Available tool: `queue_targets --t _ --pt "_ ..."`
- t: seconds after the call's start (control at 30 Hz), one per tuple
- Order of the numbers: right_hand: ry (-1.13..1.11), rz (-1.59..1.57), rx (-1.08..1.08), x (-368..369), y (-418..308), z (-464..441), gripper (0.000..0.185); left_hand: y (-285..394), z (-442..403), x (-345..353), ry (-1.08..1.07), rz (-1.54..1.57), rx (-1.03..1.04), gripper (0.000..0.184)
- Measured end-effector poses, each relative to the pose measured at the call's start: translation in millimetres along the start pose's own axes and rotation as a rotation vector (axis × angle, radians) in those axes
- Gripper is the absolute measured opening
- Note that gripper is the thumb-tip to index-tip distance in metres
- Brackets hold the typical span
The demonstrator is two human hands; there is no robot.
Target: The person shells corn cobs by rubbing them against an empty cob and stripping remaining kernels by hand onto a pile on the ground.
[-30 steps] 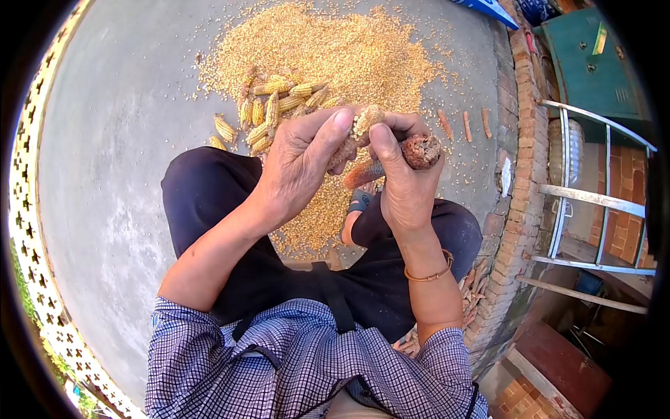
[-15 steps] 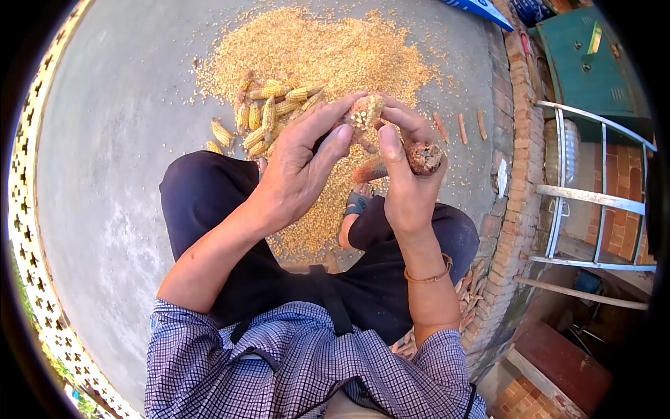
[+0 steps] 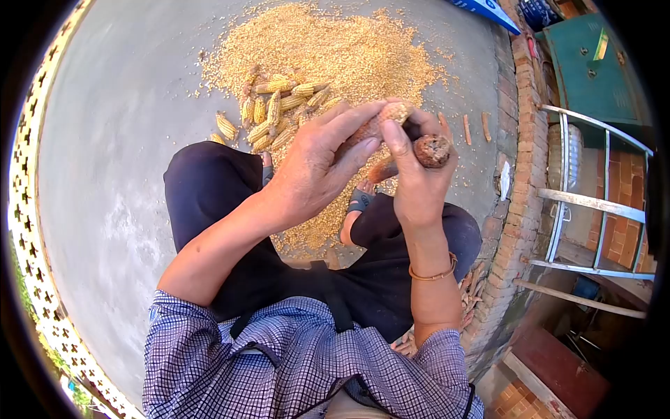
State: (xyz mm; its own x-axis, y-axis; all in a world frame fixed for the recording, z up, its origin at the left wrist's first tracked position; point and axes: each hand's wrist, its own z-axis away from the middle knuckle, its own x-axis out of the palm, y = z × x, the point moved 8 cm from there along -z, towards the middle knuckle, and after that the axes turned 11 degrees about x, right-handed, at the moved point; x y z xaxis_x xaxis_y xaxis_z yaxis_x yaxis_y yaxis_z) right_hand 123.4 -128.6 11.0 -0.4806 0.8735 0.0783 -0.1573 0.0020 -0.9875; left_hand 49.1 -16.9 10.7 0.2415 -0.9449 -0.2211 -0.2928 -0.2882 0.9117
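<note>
My left hand (image 3: 317,157) is closed around a mostly stripped corn cob (image 3: 366,131), whose pale tip reaches my right thumb. My right hand (image 3: 424,178) grips a bare reddish-brown cob with its rough broken end (image 3: 432,151) facing up. A brown cob end (image 3: 383,170) sticks out below my right thumb; whether it belongs to the same cob I cannot tell. Both hands meet above the floor, in front of my bent knees. Beyond them lie several unshelled ears of corn (image 3: 273,108) at the edge of a wide heap of loose yellow kernels (image 3: 328,49).
More kernels (image 3: 303,227) lie between my legs. A few bare cobs (image 3: 486,126) rest on the grey floor (image 3: 112,174) at right, with a pile of cobs (image 3: 472,293) beside my right knee. A low brick edge (image 3: 527,160), a metal rail (image 3: 593,199) and a green cabinet (image 3: 590,66) stand to the right.
My hands have come closer together. The cob in my left hand has shifted right and now touches my right thumb, and its kernel-dotted part shows less. The view has shifted slightly.
</note>
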Motion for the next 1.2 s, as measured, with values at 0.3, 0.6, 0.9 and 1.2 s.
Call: queue_targets --t 0.3,0.6,0.9,1.2 --pt "0.629 0.346 -0.299 -152.9 -83.7 8.5 0.020 5.1 0.3 -109.1 0.259 0.193 0.056 0.032" --pt "0.298 1.715 0.480 -416.8 177.2 246.6 0.029 -213.0 155.5 -221.7 0.570 0.218 -0.558 0.032" --pt "0.976 1.217 1.292 -500.4 148.5 506.2 0.024 -340.3 283.3 -161.0 0.274 -0.294 -0.808 0.038" --pt "0.993 0.902 0.094 -251.0 31.7 189.5 0.021 -391.9 289.9 -133.9 0.361 -0.436 -0.827 0.040"
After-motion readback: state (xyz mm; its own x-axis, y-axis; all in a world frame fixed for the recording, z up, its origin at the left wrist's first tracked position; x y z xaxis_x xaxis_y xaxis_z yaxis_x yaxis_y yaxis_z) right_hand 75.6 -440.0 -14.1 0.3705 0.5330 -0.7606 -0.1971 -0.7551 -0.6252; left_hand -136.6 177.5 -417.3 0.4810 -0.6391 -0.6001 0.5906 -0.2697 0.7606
